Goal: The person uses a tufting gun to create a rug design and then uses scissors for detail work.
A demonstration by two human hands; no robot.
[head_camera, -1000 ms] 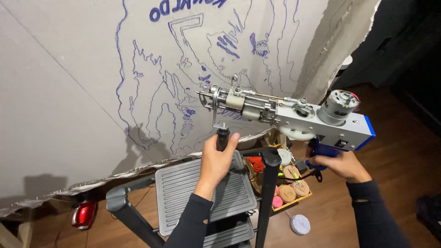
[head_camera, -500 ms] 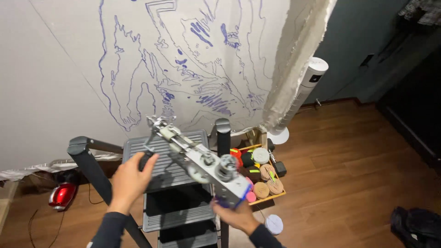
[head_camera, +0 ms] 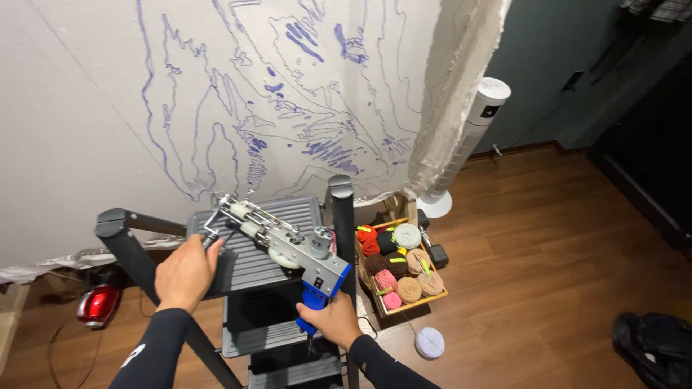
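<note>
I hold a tufting gun (head_camera: 288, 241), a silver metal body with a small motor and a blue grip, low over the top of a grey step ladder (head_camera: 249, 263). My left hand (head_camera: 186, 272) is closed around the black front handle near the needle end. My right hand (head_camera: 328, 320) grips the blue rear handle at the lower right. Behind the tool hangs a stretched white cloth (head_camera: 238, 94) covered with a blue line drawing.
A wooden crate (head_camera: 400, 270) of several yarn balls sits on the wood floor right of the ladder, with a loose pale yarn ball (head_camera: 430, 342) beside it. A white tower fan (head_camera: 461, 148) stands past the cloth's edge. A red object (head_camera: 99, 302) lies at the lower left; dark fabric (head_camera: 656, 346) at the lower right.
The tufting gun has come down from against the cloth to just above the ladder top, both hands still on it. My view has tilted down and to the right.
</note>
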